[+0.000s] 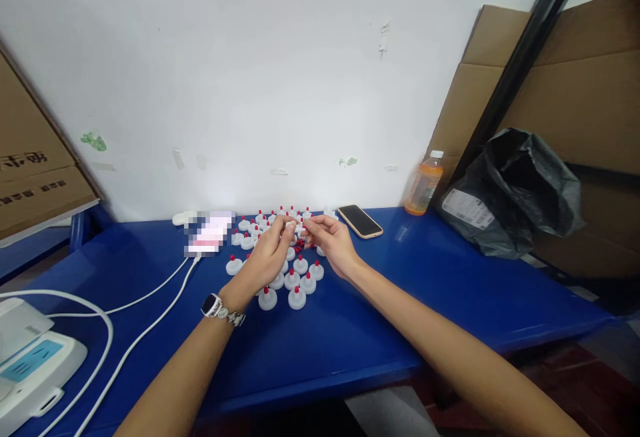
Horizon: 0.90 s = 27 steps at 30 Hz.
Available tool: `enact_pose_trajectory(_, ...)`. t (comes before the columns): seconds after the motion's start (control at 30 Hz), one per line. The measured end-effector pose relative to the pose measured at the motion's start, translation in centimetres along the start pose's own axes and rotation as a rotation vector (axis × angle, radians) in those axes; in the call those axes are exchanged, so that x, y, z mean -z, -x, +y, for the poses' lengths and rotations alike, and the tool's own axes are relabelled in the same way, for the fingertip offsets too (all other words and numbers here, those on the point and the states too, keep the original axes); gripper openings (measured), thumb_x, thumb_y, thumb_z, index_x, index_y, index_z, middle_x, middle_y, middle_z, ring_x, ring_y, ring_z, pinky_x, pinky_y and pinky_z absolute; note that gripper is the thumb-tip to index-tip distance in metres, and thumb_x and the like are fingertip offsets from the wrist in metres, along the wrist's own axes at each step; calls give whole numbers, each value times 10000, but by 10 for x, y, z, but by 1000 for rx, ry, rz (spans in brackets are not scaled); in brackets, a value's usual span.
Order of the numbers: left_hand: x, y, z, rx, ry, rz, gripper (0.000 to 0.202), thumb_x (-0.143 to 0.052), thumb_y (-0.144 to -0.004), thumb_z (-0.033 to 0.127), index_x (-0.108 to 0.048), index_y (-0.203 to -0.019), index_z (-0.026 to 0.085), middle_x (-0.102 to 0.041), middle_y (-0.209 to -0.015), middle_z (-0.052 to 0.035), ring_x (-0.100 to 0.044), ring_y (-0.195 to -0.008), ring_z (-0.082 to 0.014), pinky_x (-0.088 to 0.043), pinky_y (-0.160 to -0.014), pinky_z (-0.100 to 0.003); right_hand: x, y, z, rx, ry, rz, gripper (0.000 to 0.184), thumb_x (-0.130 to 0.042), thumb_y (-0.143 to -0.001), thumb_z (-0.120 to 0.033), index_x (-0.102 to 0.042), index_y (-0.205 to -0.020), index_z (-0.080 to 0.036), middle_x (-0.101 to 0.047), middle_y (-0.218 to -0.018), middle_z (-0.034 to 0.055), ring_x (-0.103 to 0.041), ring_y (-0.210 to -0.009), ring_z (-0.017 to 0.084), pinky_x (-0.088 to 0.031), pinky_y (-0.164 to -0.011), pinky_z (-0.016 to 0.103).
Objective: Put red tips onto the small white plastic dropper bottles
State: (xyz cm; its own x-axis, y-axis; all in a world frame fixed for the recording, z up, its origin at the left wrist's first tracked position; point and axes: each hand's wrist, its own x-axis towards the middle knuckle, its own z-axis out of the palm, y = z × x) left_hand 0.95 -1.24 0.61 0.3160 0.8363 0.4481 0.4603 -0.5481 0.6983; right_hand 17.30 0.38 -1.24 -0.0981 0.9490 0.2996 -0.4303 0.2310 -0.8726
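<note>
Several small white caps with red tips [297, 298] stand in a cluster on the blue table [380, 317]. My left hand [267, 255] hovers over the cluster with a watch on its wrist, fingers pinched on a small white cap [291, 225]. My right hand [330, 240] meets it from the right, fingertips pinched close to the same piece. What the right fingers hold is too small to make out. Loose red pieces [299, 248] lie under the hands.
A phone [359, 220] lies face up behind the caps, an orange drink bottle [424, 184] beside it. A black plastic bag [515, 190] and cardboard stand at right. White cables [150, 304] run left to a white device [30, 364]. Cardboard boxes [35, 170] sit at far left.
</note>
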Motion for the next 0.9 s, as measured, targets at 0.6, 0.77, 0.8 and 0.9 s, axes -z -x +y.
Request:
enact_pose_trajectory(0.6,-21,-1,22,97,153,115,427,-213,-1010,581,-428,-1078,219,-588,-981,-60,-593,-883,-186,-475,-815,-352,-20,-1,-21,157,116,28,401,-818,-679,-476,-520,-679,-206,-545,-552,-50,-454,-504,93,-367,-504,242)
enact_pose_trajectory(0.77,-3,-6,9,58,-21,76,487,-255,-1013,562,-458,-1302,227,-573,-1274,-102,-521,-1206,-250,-405,-1034,-433,8,-10,-25,171,370,-19,380,-764,-725,-512,-540,-704,-206,-616,-607,-13,-502,-519,115,-397,-521,260)
enact_pose_trajectory(0.8,0,-7,5,56,-54,89,490,-269,-1013,553,-452,-1331,228,-562,-1305,-107,-502,-1241,-257,-386,-1057,-446,16,-11,-24,171,454,-40,355,-744,-749,-498,-550,-713,-203,-629,-623,-6,-514,-533,120,-402,-531,260)
enact_pose_trajectory(0.9,6,-6,-3,21,-129,74,442,-293,-1020,511,-525,-1251,215,-606,-1219,-98,-534,-1173,-249,-400,-1027,-433,34,-13,-18,170,761,-166,230,-675,-819,-394,-598,-739,-193,-634,-638,-4,-526,-565,122,-392,-553,252)
